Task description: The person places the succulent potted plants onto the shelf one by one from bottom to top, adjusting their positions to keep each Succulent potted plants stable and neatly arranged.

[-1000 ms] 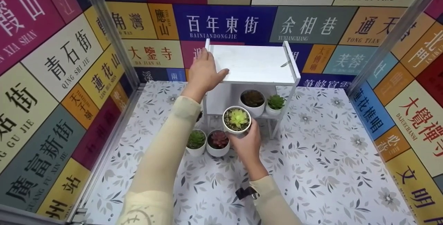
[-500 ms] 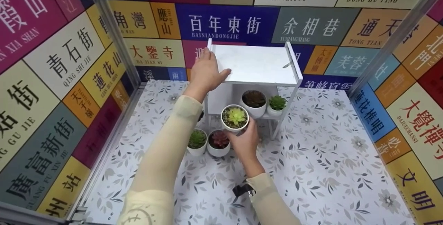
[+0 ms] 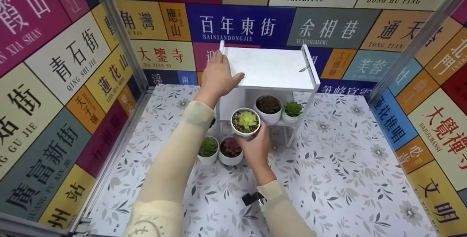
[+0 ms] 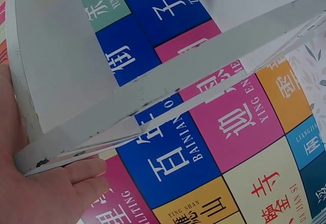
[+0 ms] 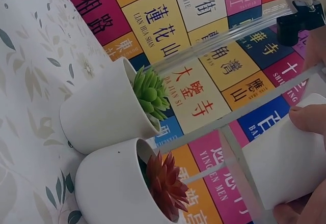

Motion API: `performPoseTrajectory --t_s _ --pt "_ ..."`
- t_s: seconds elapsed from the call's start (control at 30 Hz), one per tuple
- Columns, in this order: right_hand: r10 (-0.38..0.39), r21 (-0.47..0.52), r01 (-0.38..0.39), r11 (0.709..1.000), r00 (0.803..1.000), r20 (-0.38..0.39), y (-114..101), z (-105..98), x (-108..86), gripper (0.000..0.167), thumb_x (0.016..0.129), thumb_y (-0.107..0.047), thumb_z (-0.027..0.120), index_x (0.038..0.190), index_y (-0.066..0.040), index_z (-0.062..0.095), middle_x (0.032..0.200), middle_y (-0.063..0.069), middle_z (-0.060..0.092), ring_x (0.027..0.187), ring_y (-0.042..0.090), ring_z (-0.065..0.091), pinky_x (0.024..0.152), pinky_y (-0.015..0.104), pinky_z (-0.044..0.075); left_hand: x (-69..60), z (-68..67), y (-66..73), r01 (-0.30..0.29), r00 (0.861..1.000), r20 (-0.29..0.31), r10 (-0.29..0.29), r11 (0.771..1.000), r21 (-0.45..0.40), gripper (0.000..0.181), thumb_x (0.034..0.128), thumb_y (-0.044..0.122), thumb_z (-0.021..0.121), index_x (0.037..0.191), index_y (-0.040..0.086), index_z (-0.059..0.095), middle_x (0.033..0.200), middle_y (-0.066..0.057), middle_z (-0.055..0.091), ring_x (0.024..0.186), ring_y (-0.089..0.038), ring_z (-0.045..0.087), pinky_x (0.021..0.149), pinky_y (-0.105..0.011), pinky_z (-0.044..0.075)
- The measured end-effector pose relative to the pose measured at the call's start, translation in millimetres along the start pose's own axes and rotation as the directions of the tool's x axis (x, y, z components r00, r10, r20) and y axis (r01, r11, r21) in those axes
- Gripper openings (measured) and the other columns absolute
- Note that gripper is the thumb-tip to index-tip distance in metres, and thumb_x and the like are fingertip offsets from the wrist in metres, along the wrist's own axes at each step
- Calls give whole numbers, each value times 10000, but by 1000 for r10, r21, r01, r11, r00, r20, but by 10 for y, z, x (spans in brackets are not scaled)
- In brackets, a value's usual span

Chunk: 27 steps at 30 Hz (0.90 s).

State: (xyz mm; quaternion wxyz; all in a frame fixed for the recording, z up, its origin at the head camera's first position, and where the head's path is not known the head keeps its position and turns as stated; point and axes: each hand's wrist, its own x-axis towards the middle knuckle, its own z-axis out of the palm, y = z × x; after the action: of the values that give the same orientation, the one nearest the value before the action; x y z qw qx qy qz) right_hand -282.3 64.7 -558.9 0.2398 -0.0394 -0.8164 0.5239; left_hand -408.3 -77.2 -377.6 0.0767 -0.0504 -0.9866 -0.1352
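Observation:
My left hand grips the top left edge of a small white shelf, its thumb on the top board. In the left wrist view its fingers lie along the outside of the frame. With my right hand I hold a white potted succulent, pale yellow-green, in front of the shelf's lower board. The right wrist view shows the thumb and fingers around this pot. A green potted succulent and a red potted succulent stand side by side on the floral surface, just left of that hand.
On the lower board stand a dark brown potted plant and a small green potted succulent. Something dark is partly hidden behind my left sleeve. Sign-covered walls close off the back and sides of the floral surface.
My right hand has shifted slightly left and up with the pale yellow-green potted succulent. My left hand keeps its place on the shelf.

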Motion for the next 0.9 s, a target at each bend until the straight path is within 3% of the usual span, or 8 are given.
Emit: performPoseTrajectory --t_s 0.9 --pt "-51 -5 51 999 998 -48 -104 188 84 887 717 -292 973 1437 -19 532 1395 223 622 1310 393 613 1114 547 522 -1 10 -10 4 1000 0 -4 1000 -9 1040 1002 696 557 1662 -49 256 1773 -220 175 1667 -349 167 1378 -447 168"
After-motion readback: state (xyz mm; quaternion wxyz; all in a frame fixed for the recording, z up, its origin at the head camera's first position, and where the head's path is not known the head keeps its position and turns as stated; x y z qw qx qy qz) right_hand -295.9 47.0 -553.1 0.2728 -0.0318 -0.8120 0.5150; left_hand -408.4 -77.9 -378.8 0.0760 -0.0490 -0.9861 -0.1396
